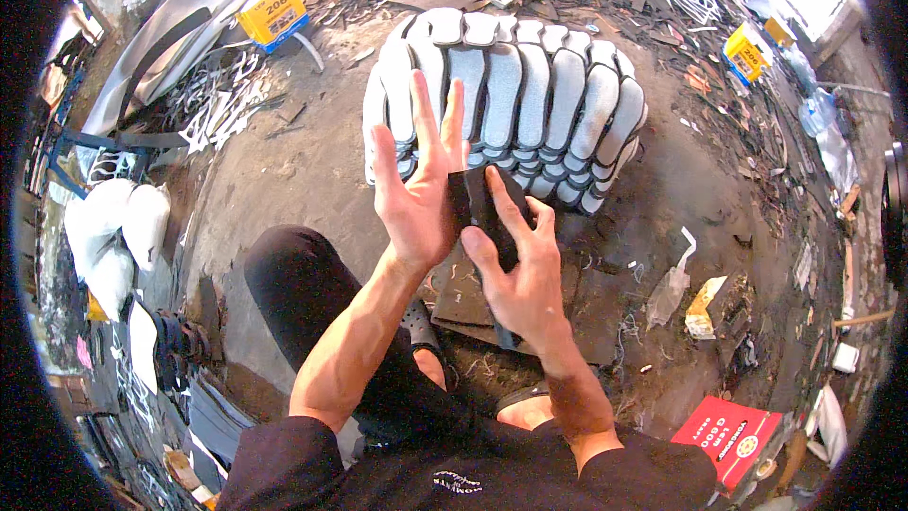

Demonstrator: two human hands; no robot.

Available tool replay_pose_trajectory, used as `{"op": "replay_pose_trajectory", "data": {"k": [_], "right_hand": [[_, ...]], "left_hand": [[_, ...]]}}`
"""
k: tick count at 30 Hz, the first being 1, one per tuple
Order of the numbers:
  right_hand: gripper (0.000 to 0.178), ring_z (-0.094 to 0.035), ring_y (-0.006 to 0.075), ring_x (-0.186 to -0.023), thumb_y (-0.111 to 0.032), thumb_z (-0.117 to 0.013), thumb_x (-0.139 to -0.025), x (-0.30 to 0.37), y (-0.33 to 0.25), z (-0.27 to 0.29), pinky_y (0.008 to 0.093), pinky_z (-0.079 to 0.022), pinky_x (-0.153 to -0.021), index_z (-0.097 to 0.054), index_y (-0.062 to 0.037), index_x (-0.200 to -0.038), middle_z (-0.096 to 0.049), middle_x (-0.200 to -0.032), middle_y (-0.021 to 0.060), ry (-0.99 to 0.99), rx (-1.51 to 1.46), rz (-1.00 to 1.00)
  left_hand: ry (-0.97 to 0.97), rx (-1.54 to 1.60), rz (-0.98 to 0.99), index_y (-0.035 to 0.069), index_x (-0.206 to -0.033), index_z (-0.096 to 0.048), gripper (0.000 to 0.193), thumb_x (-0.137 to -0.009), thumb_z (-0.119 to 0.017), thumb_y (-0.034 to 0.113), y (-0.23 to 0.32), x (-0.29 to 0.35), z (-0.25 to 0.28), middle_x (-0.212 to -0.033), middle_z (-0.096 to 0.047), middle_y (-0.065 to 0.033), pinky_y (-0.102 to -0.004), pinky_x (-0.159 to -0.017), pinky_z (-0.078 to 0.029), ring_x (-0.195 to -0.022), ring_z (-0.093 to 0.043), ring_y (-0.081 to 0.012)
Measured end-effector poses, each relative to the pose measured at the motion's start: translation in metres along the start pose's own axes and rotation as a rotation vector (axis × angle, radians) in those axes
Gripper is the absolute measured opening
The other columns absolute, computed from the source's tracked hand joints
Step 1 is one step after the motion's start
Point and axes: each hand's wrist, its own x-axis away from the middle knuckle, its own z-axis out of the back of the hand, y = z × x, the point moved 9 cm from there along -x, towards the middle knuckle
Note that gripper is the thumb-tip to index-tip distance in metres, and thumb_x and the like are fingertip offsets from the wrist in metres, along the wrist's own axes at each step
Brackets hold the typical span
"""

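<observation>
My right hand (523, 274) grips a dark, flat, long piece (506, 203), shaped like a shoe sole, with the thumb on one side and the forefinger stretched along it. Another black piece (461, 197) lies next to it, against the right edge of my left hand. The left hand (418, 194) is palm up, thumb and two fingers spread; its other fingers are hidden behind the black piece. Just beyond both hands, a stack of shoe soles (515, 95) with pale blue-white faces and dark edges stands in curved rows on the floor.
Yellow-blue boxes (274, 16) lie far left and far right. White bundles (118, 237) sit at the left, near dark sole pieces (180, 341). A red box (728, 440) is near right, a torn yellow-white box (714, 310) beyond it. Scraps litter the floor around my knee (298, 274).
</observation>
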Motion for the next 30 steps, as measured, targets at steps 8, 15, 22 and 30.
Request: {"op": "replay_pose_trajectory", "data": {"k": [8, 15, 22, 30], "right_hand": [[0.076, -0.054, 0.0428, -0.13, -0.048, -0.082, -0.098, -0.014, 0.001, 0.031, 0.0518, -0.043, -0.119, -0.058, -0.0197, -0.164, -0.063, -0.136, 0.0263, 0.162, -0.09, 0.099], [0.075, -0.052, 0.0506, -0.134, -0.052, -0.079, -0.098, -0.031, 0.06, 0.049, 0.0561, -0.042, -0.119, -0.059, -0.0225, -0.164, -0.052, -0.143, 0.0371, 0.355, 0.118, -0.016], [0.075, -0.054, 0.0509, -0.129, -0.051, -0.08, -0.096, -0.015, 0.029, 0.023, 0.0556, -0.042, -0.118, -0.061, -0.021, -0.162, -0.061, -0.136, 0.0348, 0.31, 0.209, 0.145], [0.06, -0.069, 0.0122, -0.099, -0.058, -0.056, -0.114, -0.036, 0.13, 0.088, 0.027, -0.055, -0.085, -0.068, -0.0091, -0.146, -0.076, -0.119, 0.0045, 0.128, -0.782, -0.448]], "left_hand": [[-0.031, 0.618, 0.251, 0.003, -0.177, -0.022, 0.123, -0.096, -0.037, 0.095, -0.018, 0.007, -0.013, -0.185, -0.023, -0.0087, -0.0425, -0.137, -0.01, -0.169, -0.017, -0.0219], [0.017, 0.185, 0.673, 0.02, -0.177, -0.03, 0.101, -0.104, -0.025, 0.09, -0.112, 0.074, -0.022, -0.179, -0.036, -0.0062, -0.048, -0.134, -0.019, -0.162, -0.035, -0.0259], [-0.01, -0.236, 0.513, 0.004, -0.163, -0.048, 0.1, -0.108, -0.023, 0.084, -0.092, 0.045, 0.006, -0.166, -0.051, -0.0148, -0.0414, -0.136, -0.023, -0.161, -0.038, -0.0272], [-0.525, -1.529, -0.284, 0.023, -0.168, -0.052, 0.068, -0.112, -0.049, 0.061, -0.039, 0.059, -0.065, -0.185, -0.017, -0.0222, -0.0704, -0.133, -0.005, -0.169, -0.01, -0.0509]]}}
